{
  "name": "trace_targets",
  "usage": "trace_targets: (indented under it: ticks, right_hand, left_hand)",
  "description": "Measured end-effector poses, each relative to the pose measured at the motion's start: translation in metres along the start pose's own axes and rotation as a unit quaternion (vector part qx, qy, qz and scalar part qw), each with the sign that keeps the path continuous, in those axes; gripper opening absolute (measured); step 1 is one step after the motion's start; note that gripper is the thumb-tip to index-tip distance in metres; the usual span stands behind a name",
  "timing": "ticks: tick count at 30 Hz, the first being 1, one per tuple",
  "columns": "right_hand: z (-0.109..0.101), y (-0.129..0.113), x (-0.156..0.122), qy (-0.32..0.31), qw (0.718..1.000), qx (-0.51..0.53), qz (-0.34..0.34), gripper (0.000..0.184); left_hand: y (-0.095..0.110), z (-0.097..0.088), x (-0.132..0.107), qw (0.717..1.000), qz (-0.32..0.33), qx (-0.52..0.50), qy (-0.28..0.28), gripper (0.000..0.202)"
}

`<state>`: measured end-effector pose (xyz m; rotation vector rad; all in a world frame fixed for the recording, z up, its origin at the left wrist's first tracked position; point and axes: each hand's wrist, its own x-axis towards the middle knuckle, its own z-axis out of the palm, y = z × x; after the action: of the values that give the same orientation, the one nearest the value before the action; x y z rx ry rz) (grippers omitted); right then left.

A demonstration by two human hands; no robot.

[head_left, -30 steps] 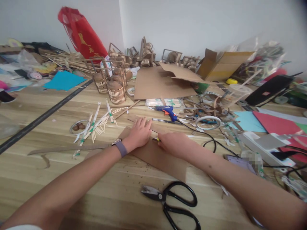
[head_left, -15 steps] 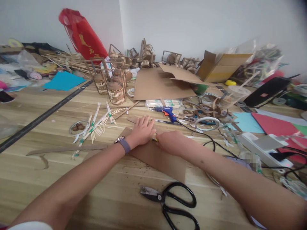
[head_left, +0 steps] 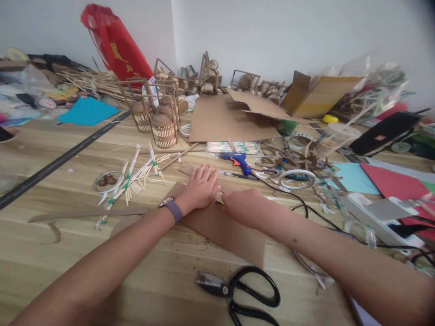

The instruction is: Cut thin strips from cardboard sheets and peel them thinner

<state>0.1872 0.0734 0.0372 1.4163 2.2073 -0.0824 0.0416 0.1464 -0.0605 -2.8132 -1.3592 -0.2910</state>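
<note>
My left hand [head_left: 202, 188] lies flat with fingers stretched out, pressing down a brown cardboard piece [head_left: 231, 231] on the wooden table [head_left: 68, 190]. A purple-strapped watch [head_left: 171, 208] sits on that wrist. My right hand [head_left: 243, 206] is closed right beside it on the cardboard, gripping a small tool [head_left: 219, 202] of which only a yellow-and-black tip shows between the two hands. Black scissors [head_left: 243, 290] lie near the front edge, below the cardboard.
A blue glue gun [head_left: 238, 159] with its black cord, a tape ring [head_left: 295, 178], cardboard rings, loose wooden sticks [head_left: 136, 174], small slatted lantern models [head_left: 163, 127], flat cardboard sheets [head_left: 227, 120], an open box [head_left: 316, 95], coloured paper [head_left: 390, 181] and a red bag [head_left: 115, 43].
My right hand has slid slightly left and closer to the left hand along the cardboard. The view has shifted a little; the left hand stays pressed down.
</note>
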Motion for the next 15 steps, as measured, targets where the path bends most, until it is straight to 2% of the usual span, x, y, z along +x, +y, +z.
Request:
trace_targets:
  ticks: [10, 15]
  right_hand:
    - [0.017, 0.008, -0.002, 0.029, 0.999, 0.009, -0.014, 0.026]
    - [0.009, 0.008, -0.004, 0.016, 1.000, 0.018, -0.007, 0.025]
  left_hand:
    - [0.000, -0.002, -0.001, 1.000, 0.000, 0.009, -0.003, 0.060]
    - [0.003, -0.005, -0.002, 1.000, -0.004, 0.015, 0.002, 0.059]
